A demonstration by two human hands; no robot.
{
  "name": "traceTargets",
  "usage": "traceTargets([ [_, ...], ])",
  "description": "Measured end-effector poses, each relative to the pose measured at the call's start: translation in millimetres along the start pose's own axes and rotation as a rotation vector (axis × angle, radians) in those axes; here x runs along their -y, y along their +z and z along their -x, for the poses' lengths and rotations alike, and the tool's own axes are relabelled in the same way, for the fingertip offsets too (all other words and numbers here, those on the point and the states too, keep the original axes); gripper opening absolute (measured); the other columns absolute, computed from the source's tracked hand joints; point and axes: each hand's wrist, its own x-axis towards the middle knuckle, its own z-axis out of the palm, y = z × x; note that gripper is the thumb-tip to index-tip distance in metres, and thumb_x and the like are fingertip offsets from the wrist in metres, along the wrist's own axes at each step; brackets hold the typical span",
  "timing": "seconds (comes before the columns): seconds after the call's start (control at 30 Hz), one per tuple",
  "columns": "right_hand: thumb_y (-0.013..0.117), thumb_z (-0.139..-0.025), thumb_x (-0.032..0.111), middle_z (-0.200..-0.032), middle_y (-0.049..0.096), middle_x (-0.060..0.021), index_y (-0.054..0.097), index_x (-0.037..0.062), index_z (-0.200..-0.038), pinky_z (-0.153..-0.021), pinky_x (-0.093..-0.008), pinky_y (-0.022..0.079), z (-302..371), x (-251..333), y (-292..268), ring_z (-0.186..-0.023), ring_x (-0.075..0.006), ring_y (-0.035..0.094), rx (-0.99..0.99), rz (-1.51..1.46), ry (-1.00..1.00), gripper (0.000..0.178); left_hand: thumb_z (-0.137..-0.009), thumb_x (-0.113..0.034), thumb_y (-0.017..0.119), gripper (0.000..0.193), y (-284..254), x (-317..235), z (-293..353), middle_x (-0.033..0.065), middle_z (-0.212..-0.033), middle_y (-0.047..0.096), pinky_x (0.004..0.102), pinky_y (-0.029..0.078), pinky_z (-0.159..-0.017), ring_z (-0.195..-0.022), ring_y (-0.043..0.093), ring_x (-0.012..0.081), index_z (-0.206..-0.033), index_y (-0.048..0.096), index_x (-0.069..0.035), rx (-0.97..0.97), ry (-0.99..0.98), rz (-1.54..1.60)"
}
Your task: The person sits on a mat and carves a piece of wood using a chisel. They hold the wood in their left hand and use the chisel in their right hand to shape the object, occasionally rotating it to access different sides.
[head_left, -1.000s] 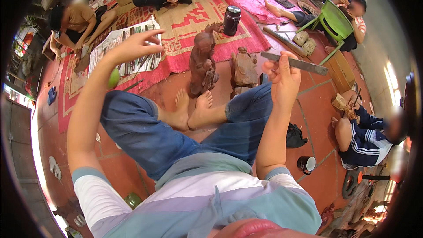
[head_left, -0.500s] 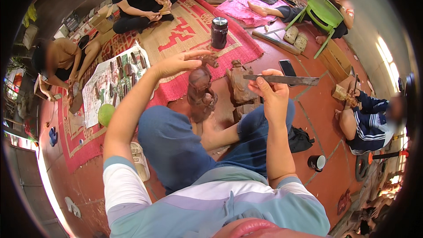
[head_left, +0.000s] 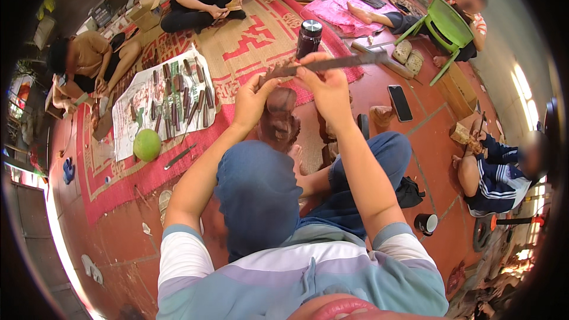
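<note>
The person's right hand (head_left: 326, 90) is closed around a long, flat, dark grey metal bar (head_left: 355, 61), thumb pressed along its near side, the bar held nearly level in front of the person with one end pointing right. The left hand (head_left: 252, 102) is raised just beside it, fingers curled near the bar's left end and the top of a dark brown carved wooden statue (head_left: 281, 121); whether it grips the bar, the carving or both, I cannot tell. The statue stands upright on the red tiled floor (head_left: 424, 148) below the hands, before the person's crossed legs in blue jeans (head_left: 255, 186). Just beyond it is a dark, shiny bottle with a silver lid (head_left: 309, 38), on a red and tan woven mat (head_left: 261, 38). To the left, a printed white sheet (head_left: 125, 121) holds rows of slim dark hand tools (head_left: 175, 112), with a round green fruit (head_left: 147, 145) at its near edge. To the right, a black phone (head_left: 400, 104) lies on the floor; nearer the person are a black bag (head_left: 409, 192) and a black mug with a pale inside (head_left: 425, 223). Farther out, several people sit around the room, one behind a green plastic chair (head_left: 450, 24).
</note>
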Motion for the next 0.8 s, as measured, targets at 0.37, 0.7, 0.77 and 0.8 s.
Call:
traceTargets([
  [0.37, 0.061, -0.078, -0.002, -0.08, 0.053, 0.0006, 0.057, 0.0022, -0.089, -0.068, -0.0237, 0.045, -19, -4, -9, -0.076, -0.0072, 0.054, 0.131, 0.012, -0.239, 0.012, -0.084, -0.023, 0.063, 0.027, -32, 27, 7, 0.0025, -0.085, 0.061, 0.0227, 0.045, -0.057, -0.07, 0.054, 0.009, -0.101, 0.064, -0.003, -0.453, 0.035, -0.169],
  [0.7, 0.055, -0.083, 0.002, -0.072, 0.057, -0.0058, 0.048, 0.0024, -0.092, -0.053, -0.0258, 0.051, 14, 16, -101, -0.06, -0.0126, 0.06, 0.012, -0.14, -0.023, 0.011, -0.091, -0.023, 0.053, 0.035, -23, 7, -8, 0.0064, -0.099, 0.057, 0.027, 0.042, -0.082, -0.089, 0.052, 0.0136, -0.113, 0.054, 0.004, -0.18, 0.251, -0.301],
  [0.77, 0.057, -0.082, 0.002, -0.075, 0.059, -0.0082, 0.051, 0.0008, -0.092, -0.053, -0.0263, 0.052, 21, 28, -112, -0.062, -0.0132, 0.061, 0.041, -0.011, -0.004, 0.012, -0.091, -0.022, 0.053, 0.039, -34, 15, -11, 0.0094, -0.11, 0.055, 0.0292, 0.039, -0.091, -0.099, 0.051, 0.0164, -0.121, 0.048, 0.002, -0.156, 0.098, -0.248],
  [0.8, 0.057, -0.08, -0.001, -0.075, 0.059, -0.0084, 0.053, -0.0011, -0.089, -0.054, -0.0261, 0.052, 18, 29, -119, -0.061, -0.0132, 0.061, 0.047, 0.027, -0.101, 0.01, -0.091, -0.021, 0.053, 0.04, -42, 21, -15, 0.0105, -0.113, 0.055, 0.0295, 0.038, -0.093, -0.102, 0.051, 0.0173, -0.123, 0.047, 0.001, -0.206, -0.007, -0.172],
])
